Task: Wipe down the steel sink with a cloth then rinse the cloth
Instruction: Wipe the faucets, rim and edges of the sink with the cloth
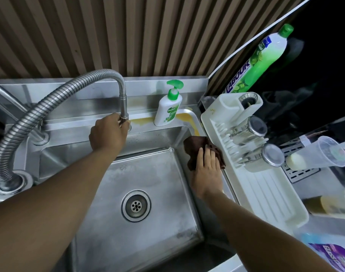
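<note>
Brown and crumpled, the cloth (195, 149) is pressed onto the right rim of the steel sink (158, 183), near the back corner, by the right hand (207, 169), fingers flat and straight. The ribbed tap (50, 107) is gripped at its spout end by the left hand (109, 132). The smooth plastic soap bottle (167, 110) beside the yellow stain (187, 117) could be toppled by a wide wipe.

The steel sink (148, 173) had a square, dull, water-streaked basin with a round drain strainer (136, 205) in its floor. The dark brown cloth (193, 146) lay crumpled on the sink's right rim, near the back corner.
</note>
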`<state>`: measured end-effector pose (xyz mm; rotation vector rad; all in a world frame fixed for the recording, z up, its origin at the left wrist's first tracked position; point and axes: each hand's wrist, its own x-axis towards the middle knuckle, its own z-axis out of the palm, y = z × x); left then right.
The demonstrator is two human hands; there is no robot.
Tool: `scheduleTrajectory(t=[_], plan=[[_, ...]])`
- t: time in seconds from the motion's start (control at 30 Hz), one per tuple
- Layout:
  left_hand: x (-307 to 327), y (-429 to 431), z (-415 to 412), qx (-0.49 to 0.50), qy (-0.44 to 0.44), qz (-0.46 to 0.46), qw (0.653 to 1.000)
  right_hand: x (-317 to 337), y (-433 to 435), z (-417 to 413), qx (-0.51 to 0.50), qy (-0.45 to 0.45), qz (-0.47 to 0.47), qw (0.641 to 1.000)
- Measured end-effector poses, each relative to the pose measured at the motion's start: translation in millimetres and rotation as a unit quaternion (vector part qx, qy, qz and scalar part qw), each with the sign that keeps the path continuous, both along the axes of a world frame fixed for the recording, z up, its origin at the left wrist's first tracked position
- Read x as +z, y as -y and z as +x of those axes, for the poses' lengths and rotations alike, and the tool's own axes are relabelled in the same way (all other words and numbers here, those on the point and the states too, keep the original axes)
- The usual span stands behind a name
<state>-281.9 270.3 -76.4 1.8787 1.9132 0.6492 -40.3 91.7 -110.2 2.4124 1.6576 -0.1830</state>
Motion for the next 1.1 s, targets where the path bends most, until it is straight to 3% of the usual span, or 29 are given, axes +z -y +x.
scheduleTrajectory(t=[0.13, 0.37, 1.1], plan=[[1.4, 0.4, 0.7, -0.001, -0.001, 0.002, 1.000, -11.9, 13.1, -16.5, -0.062, 0.009, 0.034, 0.997], [-0.1, -0.3, 0.5, 0.004, -0.001, 0.003, 1.000, -3.2, -35.5, -15.6, -0.111, 0.008, 0.034, 0.993], [-1.9, -1.1, -0.4, -0.002, -0.006, 0.019, 1.000, 4.9, -102.3, -8.1, -0.067, 0.015, 0.018, 0.997]])
